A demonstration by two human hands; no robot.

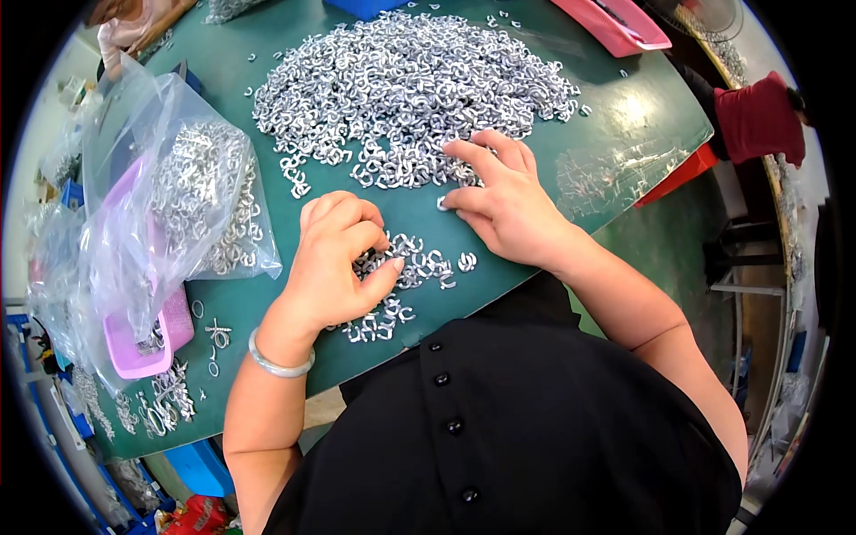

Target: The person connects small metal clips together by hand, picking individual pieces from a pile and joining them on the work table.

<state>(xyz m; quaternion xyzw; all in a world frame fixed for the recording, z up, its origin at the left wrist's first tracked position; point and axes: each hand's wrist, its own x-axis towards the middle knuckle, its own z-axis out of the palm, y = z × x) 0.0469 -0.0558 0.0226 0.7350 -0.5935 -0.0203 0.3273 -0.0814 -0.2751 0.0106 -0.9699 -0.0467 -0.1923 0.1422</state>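
A large heap of small silver U-shaped metal pieces [410, 80] covers the far middle of the table. My right hand [508, 201] is at the heap's near edge, its fingers apart. One fingertip touches the heap, and the thumb lies against a single loose metal piece [442, 204]. My left hand [334, 259] hovers over or rests on a smaller cluster of the same pieces [428, 266] closer to me. Its fingers are bent, with a gap between thumb and forefinger; the hand covers part of this cluster.
On the left, a clear plastic bag [209, 196] of metal pieces lies over a pink basket [147, 361]. Loose metal fittings [169, 392] lie nearby on the green table [508, 299]. A pink tray [615, 27] stands far right. Another person [134, 31] sits at the far left.
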